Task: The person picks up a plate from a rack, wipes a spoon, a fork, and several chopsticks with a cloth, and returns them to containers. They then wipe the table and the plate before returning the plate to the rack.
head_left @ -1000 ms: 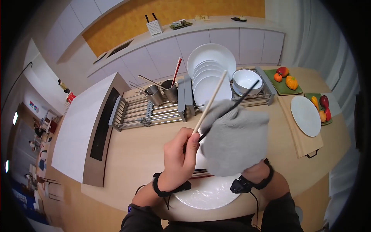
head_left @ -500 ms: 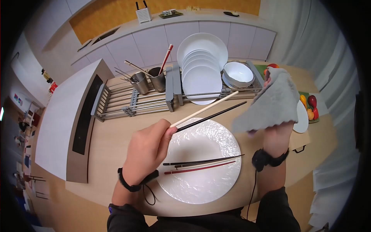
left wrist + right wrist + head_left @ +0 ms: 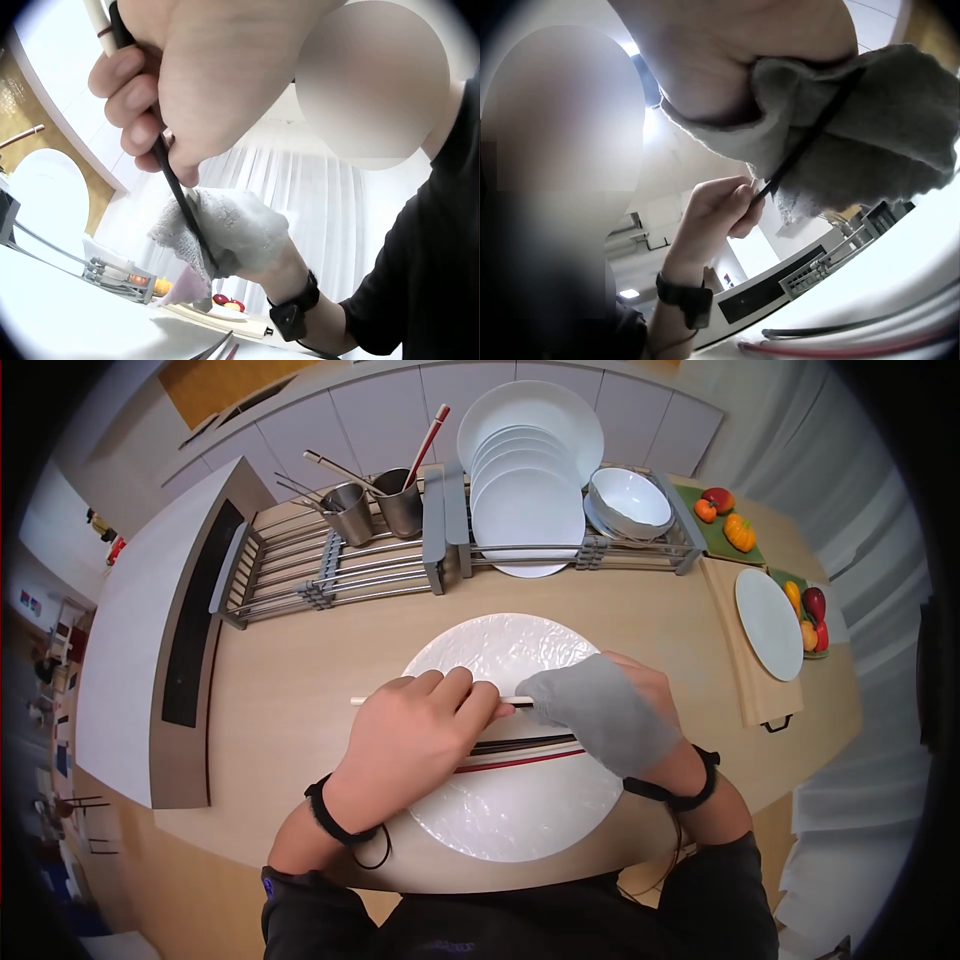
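Note:
My left hand [image 3: 410,735] grips a pair of chopsticks, one cream [image 3: 518,701] and one black [image 3: 180,191], held level above a large white textured plate [image 3: 515,815]. A grey cloth [image 3: 605,715] drapes over my right hand [image 3: 652,690], which holds it at the chopsticks' other end. In the right wrist view the black chopstick lies across the folded cloth, whose far side hides the right fingertips. On the plate below rest several more chopsticks, among them a red one [image 3: 530,760] and a dark one [image 3: 525,744], partly covered by both hands.
Beyond the plate stands a metal dish rack [image 3: 290,575] with two steel cups [image 3: 347,515] of utensils, upright white plates [image 3: 530,510] and bowls [image 3: 630,505]. At right are a wooden board [image 3: 735,650] bearing an oval plate [image 3: 768,625], and vegetables [image 3: 740,532] on green trays.
The right hand swung the cloth out to the right, then came back to the chopsticks. Both hands are now lower over the plate, and the chopsticks have turned from slanting upward to level.

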`<state>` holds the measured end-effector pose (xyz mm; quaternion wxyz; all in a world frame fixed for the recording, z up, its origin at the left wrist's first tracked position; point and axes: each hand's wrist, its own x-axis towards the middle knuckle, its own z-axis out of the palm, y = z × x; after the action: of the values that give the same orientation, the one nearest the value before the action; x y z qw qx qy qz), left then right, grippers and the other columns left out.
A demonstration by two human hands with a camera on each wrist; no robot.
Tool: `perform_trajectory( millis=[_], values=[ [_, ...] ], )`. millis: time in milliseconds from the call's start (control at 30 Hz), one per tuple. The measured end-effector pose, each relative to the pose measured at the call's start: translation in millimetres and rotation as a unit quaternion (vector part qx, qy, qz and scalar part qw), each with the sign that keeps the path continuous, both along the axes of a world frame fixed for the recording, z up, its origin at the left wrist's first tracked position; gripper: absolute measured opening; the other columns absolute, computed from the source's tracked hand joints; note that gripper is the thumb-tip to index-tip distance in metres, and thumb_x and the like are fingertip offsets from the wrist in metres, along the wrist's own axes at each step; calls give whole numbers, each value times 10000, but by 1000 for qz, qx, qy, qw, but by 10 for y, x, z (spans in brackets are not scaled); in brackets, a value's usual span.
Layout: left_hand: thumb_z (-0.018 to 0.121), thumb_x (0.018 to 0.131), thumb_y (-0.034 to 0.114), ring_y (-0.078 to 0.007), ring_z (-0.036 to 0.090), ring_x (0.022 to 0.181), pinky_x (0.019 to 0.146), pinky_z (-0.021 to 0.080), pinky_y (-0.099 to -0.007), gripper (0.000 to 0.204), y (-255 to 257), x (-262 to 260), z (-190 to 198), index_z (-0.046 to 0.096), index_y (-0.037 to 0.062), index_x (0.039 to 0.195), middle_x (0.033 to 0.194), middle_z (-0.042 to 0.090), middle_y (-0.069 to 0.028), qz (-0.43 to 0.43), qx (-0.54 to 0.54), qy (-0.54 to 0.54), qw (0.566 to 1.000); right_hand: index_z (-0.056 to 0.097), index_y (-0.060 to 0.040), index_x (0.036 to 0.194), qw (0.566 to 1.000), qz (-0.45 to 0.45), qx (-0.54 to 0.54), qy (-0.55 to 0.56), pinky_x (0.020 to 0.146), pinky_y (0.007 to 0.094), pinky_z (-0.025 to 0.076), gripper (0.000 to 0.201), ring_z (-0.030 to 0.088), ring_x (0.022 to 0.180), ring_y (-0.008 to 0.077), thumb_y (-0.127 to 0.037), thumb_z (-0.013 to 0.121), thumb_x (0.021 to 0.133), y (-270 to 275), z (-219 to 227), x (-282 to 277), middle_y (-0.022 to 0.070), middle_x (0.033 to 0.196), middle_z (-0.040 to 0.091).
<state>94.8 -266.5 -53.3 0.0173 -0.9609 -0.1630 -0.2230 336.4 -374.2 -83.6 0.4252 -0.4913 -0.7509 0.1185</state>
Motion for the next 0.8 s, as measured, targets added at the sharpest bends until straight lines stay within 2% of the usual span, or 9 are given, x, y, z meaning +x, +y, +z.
perform_trajectory(
  millis=[67, 167, 233, 333, 467, 567, 633, 700, 800],
  values=[
    [752, 896, 266, -222, 578, 580, 513, 444, -365, 285, -6, -45, 40, 564, 85, 781, 691, 523, -50, -6, -22, 0, 1000, 723, -56, 1041, 999, -7, 48, -16, 756, 351, 558, 298, 679, 860, 270, -12, 753, 748, -24, -1, -30, 101, 992, 712],
    [757, 891, 258, -236, 574, 576, 512, 440, -375, 274, -31, -106, 94, 572, 82, 790, 687, 530, -52, 1, -41, -3, 999, 727, -2, 1083, 995, -19, 6, -99, 756, 327, 578, 209, 717, 868, 228, -11, 667, 883, -125, 101, 113, 109, 990, 750],
    [759, 889, 245, -248, 572, 575, 513, 435, -384, 265, 7, -185, 151, 578, 77, 793, 686, 531, -57, 14, -36, -10, 999, 698, 7, 1124, 997, -14, -6, -70, 744, 329, 583, 207, 718, 841, 212, -51, 602, 950, -127, 145, 220, 106, 967, 749],
    [765, 882, 214, -270, 560, 570, 510, 421, -386, 247, 87, -324, 259, 588, 62, 803, 682, 526, -76, 39, -43, -42, 997, 654, 15, 1191, 979, -33, -100, 172, 778, 343, 591, 258, 720, 875, 214, -136, 519, 1032, -213, 13, 571, 118, 1015, 741],
    [770, 884, 198, -277, 544, 558, 498, 411, -393, 253, 94, -401, 351, 572, 62, 802, 675, 507, -81, 35, -77, -103, 991, 638, 15, 1228, 859, -105, -144, 480, 855, 348, 585, 327, 713, 1010, 227, -236, 501, 1067, -198, -174, 649, 139, 1120, 723],
    [749, 908, 200, -271, 555, 561, 495, 418, -393, 248, -31, -201, 179, 569, 60, 810, 682, 517, -84, -49, -109, -117, 986, 619, 14, 1272, 765, 14, -176, 620, 913, 337, 572, 381, 697, 1094, 232, -289, 515, 1066, -105, -293, 192, 131, 1196, 703],
    [756, 898, 167, -285, 563, 576, 505, 422, -395, 209, -103, -80, 90, 597, 51, 829, 703, 547, -90, -30, -117, -100, 988, 535, 10, 1392, 926, 63, -258, 268, 984, 354, 544, 442, 645, 1178, 213, -228, 599, 1025, -82, -138, 31, 133, 1333, 636],
    [765, 890, 164, -283, 565, 580, 506, 423, -395, 202, -116, -3, -12, 606, 55, 831, 698, 545, -87, -14, -139, -116, 983, 531, -3, 1403, 949, 31, -287, 126, 991, 353, 538, 446, 630, 1178, 202, -188, 627, 1009, -106, -91, -84, 120, 1354, 620],
    [765, 893, 183, -277, 562, 575, 505, 429, -395, 211, -125, 3, -45, 604, 61, 832, 690, 532, -82, -13, -91, -91, 992, 553, -16, 1389, 883, 60, -253, 391, 983, 346, 540, 433, 637, 1152, 190, -176, 647, 998, -236, -413, -136, 101, 1332, 634]
  ],
)
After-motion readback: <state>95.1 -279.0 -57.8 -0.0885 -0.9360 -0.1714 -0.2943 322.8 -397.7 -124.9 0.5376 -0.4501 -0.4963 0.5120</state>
